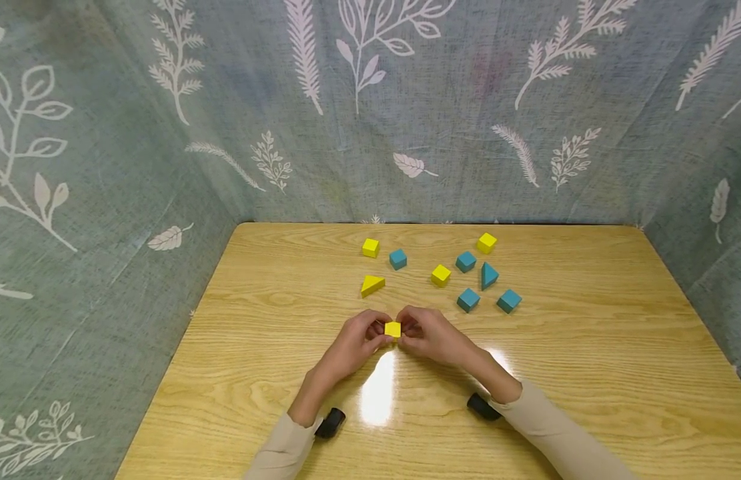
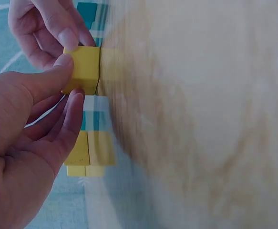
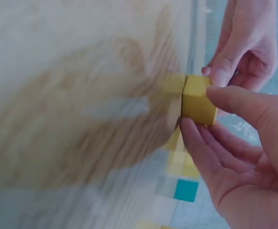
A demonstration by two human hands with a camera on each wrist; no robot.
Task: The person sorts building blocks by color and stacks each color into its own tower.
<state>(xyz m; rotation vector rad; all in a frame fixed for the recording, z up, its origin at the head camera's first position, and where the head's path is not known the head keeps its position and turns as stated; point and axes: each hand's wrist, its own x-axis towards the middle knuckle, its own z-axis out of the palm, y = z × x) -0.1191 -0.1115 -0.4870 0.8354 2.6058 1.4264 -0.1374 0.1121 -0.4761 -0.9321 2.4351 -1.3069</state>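
Observation:
In the head view a yellow cube [image 1: 393, 330] is at the near middle of the wooden table [image 1: 256, 373], between two hands. My left hand [image 1: 353, 343] pinches it from the left with thumb and fingertips. From the right, my right hand [image 1: 435, 337] holds the same cube, also between thumb and fingers. Both wrist views show the yellow cube [image 2: 84, 69] low at the tabletop, its reflection right against it. In the right wrist view, thumbs touch the upper side of the cube [image 3: 199, 101] as seen there.
Beyond the hands lie a yellow triangular block [image 1: 373, 285], a blue triangular block [image 1: 489, 276], several blue cubes [image 1: 397, 259] and 3 yellow cubes [image 1: 440, 275]. A leaf-patterned cloth [image 1: 370, 153] hangs along the table's far edge and sides.

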